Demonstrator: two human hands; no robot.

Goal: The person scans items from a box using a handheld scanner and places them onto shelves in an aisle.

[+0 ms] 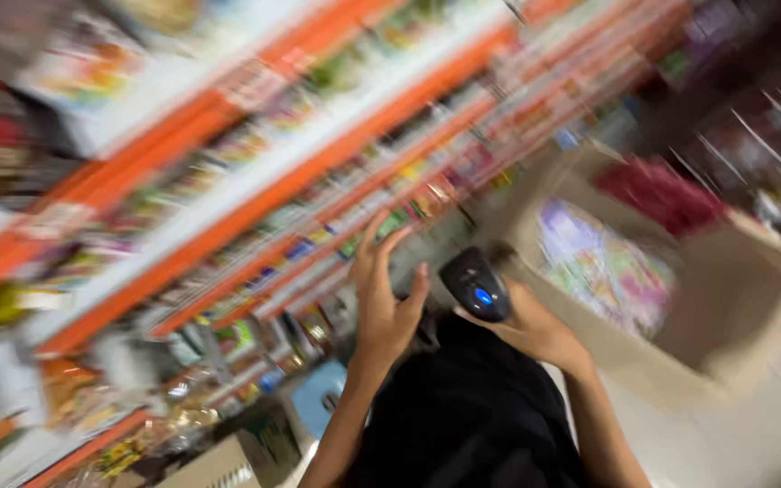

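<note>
- Progress-wise, we'd guess mid-job: the open cardboard box [734, 298] looks still full of colourful packets, shelves [255, 199] too blurry to judge.
- Our right hand [535, 330] has its fingers wrapped round a black handheld scanner [475, 285], blue light on, held just left of the box.
- Left hand [386, 294] is raised toward the shelves, fingers spread, gripping nothing.

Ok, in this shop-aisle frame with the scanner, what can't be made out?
- Shelf goods, head view: motion blur smears the packets; kinds unreadable.
- Cardboard box contents, head view: only blurred colourful and red packs; the box wall hides the rest.
- Black handheld scanner: the right hand covers its grip.
- Left hand: open with fingers spread; whether it touches a shelf is lost to blur.
- Both forearms: partly hidden by the black garment.
</note>
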